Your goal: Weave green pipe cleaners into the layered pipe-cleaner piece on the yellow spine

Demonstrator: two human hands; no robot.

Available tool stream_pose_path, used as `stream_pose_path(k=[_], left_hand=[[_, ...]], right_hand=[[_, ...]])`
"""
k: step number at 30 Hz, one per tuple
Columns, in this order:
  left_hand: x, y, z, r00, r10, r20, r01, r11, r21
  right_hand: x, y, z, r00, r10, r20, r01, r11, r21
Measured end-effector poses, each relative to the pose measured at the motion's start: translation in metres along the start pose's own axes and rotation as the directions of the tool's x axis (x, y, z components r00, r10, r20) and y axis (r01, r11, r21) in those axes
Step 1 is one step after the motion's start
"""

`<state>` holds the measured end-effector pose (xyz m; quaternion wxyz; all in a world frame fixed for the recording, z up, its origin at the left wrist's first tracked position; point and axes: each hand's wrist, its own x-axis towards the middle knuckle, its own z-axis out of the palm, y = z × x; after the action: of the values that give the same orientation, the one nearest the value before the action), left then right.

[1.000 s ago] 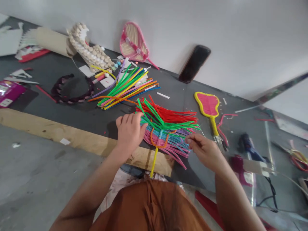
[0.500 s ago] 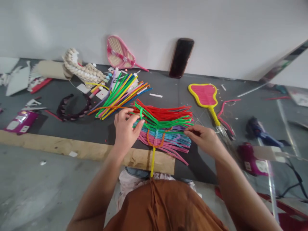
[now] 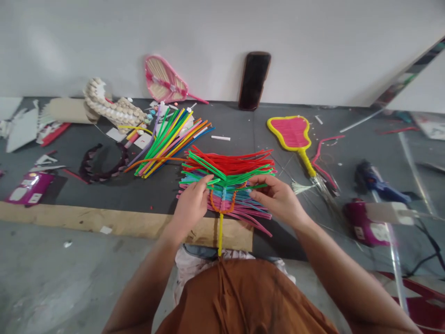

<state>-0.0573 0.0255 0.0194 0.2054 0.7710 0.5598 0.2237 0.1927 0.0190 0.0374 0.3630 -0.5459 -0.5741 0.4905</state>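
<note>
In front of me lies a fan-like piece of pipe cleaners [image 3: 239,162], with red, green, blue and pink rows spreading from a central stem. A yellow pipe-cleaner handle [image 3: 220,232] points toward me, and an orange loop [image 3: 232,209] curves across the lower rows. My left hand [image 3: 194,199] pinches a green pipe cleaner [image 3: 213,182] over the left side of the rows. On the right side my right hand [image 3: 276,195] is closed on a green pipe cleaner too, its end showing past the fingers. Whether both hold the same one I cannot tell.
Loose coloured pipe cleaners [image 3: 167,148] lie left, near a dark braided headband [image 3: 104,162]. A pink fan [image 3: 167,80] and a phone [image 3: 255,81] lean on the wall. Right are a yellow-edged pink fan [image 3: 290,133] and a blue glue gun [image 3: 380,183].
Both hands have moved inward toward the central stem. My left hand has also come down, and the green piece in it now lies lower, nearer the stem.
</note>
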Motion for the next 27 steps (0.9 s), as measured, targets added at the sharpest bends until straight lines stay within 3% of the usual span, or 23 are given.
stream_pose_path(k=[8,13,15,17,19,23,25,27], left_hand=[[-0.001,-0.009,-0.008,0.995,0.084,0.047,-0.088,0.993,0.075],[0.002,-0.004,-0.005,0.996,0.09,-0.03,-0.09,0.996,0.001],[0.003,-0.003,0.0,0.996,0.073,-0.049,-0.076,0.996,-0.051],[0.003,-0.004,0.005,0.996,0.066,-0.06,-0.071,0.994,-0.088],[0.002,-0.006,0.009,0.995,0.061,-0.083,-0.07,0.992,-0.107],[0.002,-0.008,0.011,0.991,0.086,-0.106,-0.101,0.985,-0.138],[0.002,-0.009,0.01,0.99,0.107,-0.087,-0.118,0.985,-0.124],[0.002,-0.01,0.01,0.99,0.124,-0.068,-0.13,0.987,-0.093]], right_hand=[[0.002,0.002,-0.026,0.998,-0.001,0.062,0.025,0.92,-0.392],[0.008,-0.016,-0.023,0.957,0.088,0.278,0.149,0.673,-0.725],[0.012,-0.025,-0.021,0.958,0.116,0.263,0.157,0.556,-0.816],[0.018,-0.033,-0.022,0.968,0.115,0.223,0.135,0.512,-0.848],[0.023,-0.038,-0.026,0.966,0.108,0.237,0.125,0.606,-0.786],[0.03,-0.027,-0.025,0.944,0.003,0.33,0.141,0.9,-0.411],[0.03,-0.012,-0.019,0.959,-0.037,0.281,0.127,0.943,-0.308],[0.028,0.003,-0.01,0.969,-0.062,0.24,0.138,0.938,-0.317]])
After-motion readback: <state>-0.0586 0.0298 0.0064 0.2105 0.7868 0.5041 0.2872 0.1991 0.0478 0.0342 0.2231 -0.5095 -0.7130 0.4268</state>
